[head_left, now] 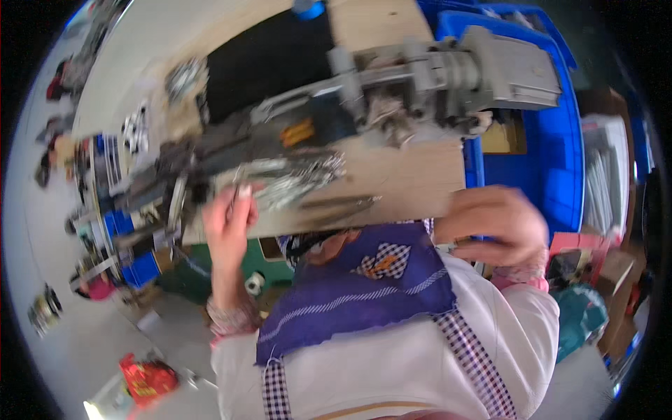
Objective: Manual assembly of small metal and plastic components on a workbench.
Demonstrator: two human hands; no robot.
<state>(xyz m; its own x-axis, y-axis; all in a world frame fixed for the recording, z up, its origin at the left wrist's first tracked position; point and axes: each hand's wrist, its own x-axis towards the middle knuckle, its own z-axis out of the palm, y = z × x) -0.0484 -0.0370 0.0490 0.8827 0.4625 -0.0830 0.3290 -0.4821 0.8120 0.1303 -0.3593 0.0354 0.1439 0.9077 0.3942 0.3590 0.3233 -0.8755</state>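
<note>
My left hand (234,217) is at the left front of the bench, with thumb and fingers pinched together. Whatever is between them is too small and blurred to make out. Just beside its fingertips lies a pile of thin, shiny metal pieces (297,175). Motion smears my right hand (493,220), which is off the bench's right front corner, near a blue bin (570,168); its fingers cannot be read. A dark, slender tool (343,204) rests near the bench's front edge, between the two hands. Beyond the pile stands a grey metal bench machine (434,73) with a long bar running left.
A black mat (269,63) covers part of the bench behind the machine. Small yellow-orange pieces (297,131) sit by the bar. Right of the bin is a white container (605,175) with pale flat items. A red bag (148,380) lies on the floor at lower left.
</note>
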